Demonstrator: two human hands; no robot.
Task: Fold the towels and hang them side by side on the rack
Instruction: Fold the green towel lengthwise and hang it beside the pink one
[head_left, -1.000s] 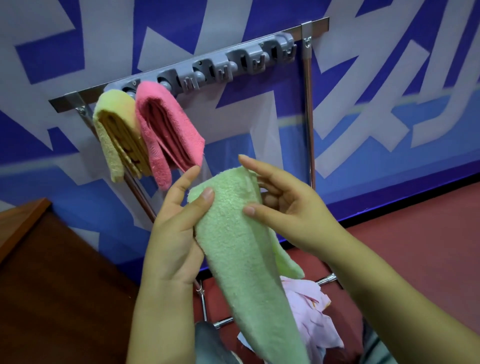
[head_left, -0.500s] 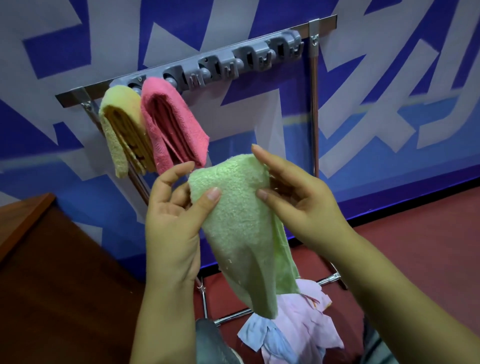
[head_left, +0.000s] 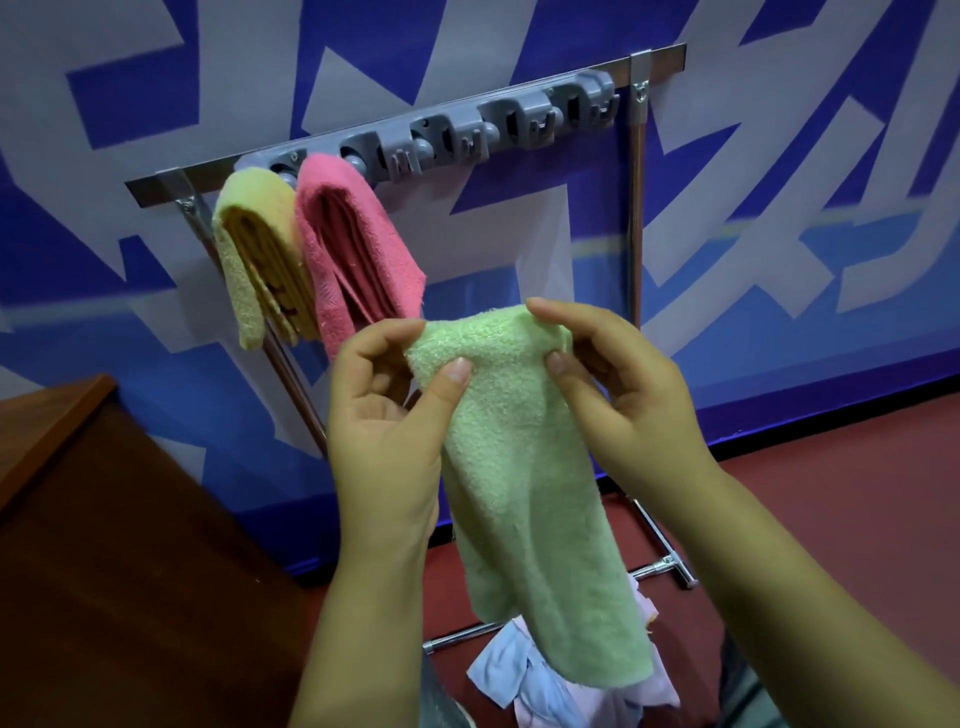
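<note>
The light is even and soft, fairly bright, with a cool bluish cast from the wall (head_left: 779, 312). Shadows are faint: a dim one lies under the rack (head_left: 415, 140) along the wall's foot. Small highlights glint on the rack's metal post and floor bar. The wide lens bends straight lines toward the edges. Detail is slightly soft throughout, and the lower corners look darker and blurrier.
</note>
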